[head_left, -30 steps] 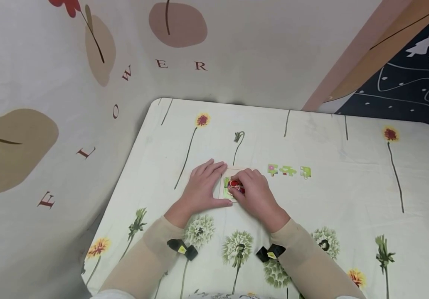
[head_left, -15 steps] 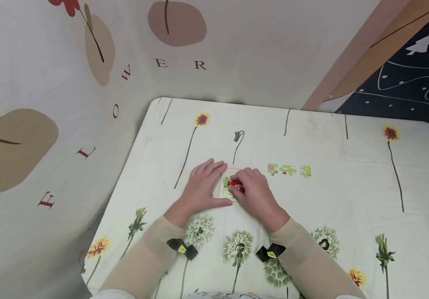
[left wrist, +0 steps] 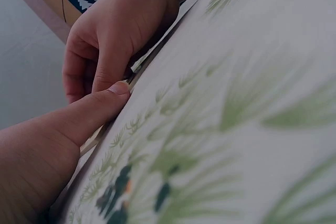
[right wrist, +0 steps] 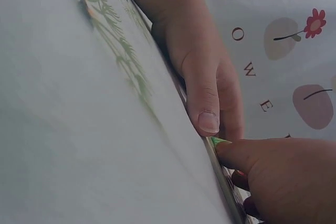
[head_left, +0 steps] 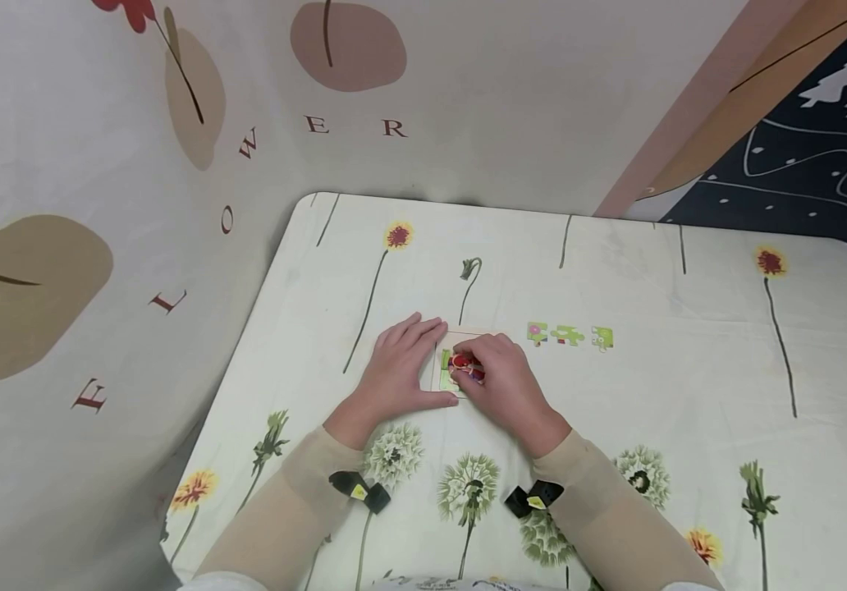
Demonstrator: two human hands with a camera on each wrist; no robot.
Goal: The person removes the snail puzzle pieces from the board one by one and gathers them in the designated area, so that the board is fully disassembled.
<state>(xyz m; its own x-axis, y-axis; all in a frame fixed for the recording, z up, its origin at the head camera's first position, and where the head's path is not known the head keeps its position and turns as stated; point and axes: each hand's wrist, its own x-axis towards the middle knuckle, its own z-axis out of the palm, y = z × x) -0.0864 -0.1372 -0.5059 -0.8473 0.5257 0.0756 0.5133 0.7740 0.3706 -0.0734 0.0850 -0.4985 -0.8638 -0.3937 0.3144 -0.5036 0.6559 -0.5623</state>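
A small flat puzzle board with a pale border lies on the table, green and red picture parts showing in its middle. My left hand rests at its left side, fingers fairly straight toward the far corner and thumb along the near edge. Over the board's right part, my right hand has curled fingers, pinching a red puzzle piece against the board; the hand hides much of both. In the right wrist view, the left hand touches the board's edge, with a bit of green beside the right fingertips.
Three loose green puzzle pieces lie in a row right of the board: a left one, a middle one and a right one. A flower-print cloth covers the table. Printed curtains hang behind and at the left.
Hardly anything differs. The right fingers shift very slightly over the red piece; the left hand, the board and the loose pieces stay in place.
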